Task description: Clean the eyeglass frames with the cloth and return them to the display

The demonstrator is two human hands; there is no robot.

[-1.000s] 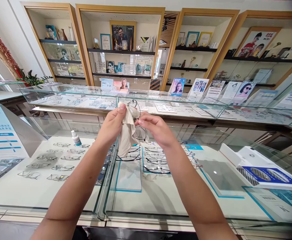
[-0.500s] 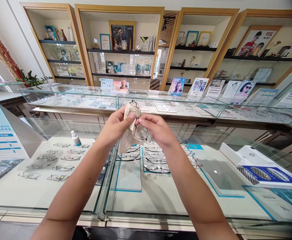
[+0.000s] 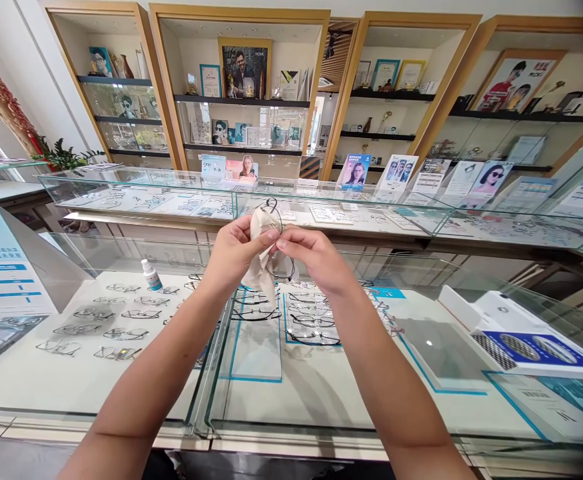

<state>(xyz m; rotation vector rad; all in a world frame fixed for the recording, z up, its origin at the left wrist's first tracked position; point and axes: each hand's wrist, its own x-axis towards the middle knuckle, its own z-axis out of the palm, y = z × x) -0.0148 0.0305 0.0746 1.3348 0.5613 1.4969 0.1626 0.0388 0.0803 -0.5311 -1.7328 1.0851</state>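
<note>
Above the glass display case, my left hand is closed on a cream-coloured cloth, its thumb pressing the cloth against a pair of dark-framed glasses. My right hand pinches the glasses near their middle, fingertips almost meeting my left thumb. One dark curved part of the frame sticks up above the cloth, and another loops down below my fingers. The cloth and fingers hide much of the glasses. The cloth's lower end hangs loose.
Rows of glasses lie inside the glass case beneath my hands. A white spray bottle stands at the left, near a blue-and-white sign. An open white-and-blue box sits at the right. Another glass counter runs across behind.
The cloth has bunched up narrower, and its hanging end has swung to the right. My left thumb has shifted slightly right along the glasses. Both hands keep their hold.
</note>
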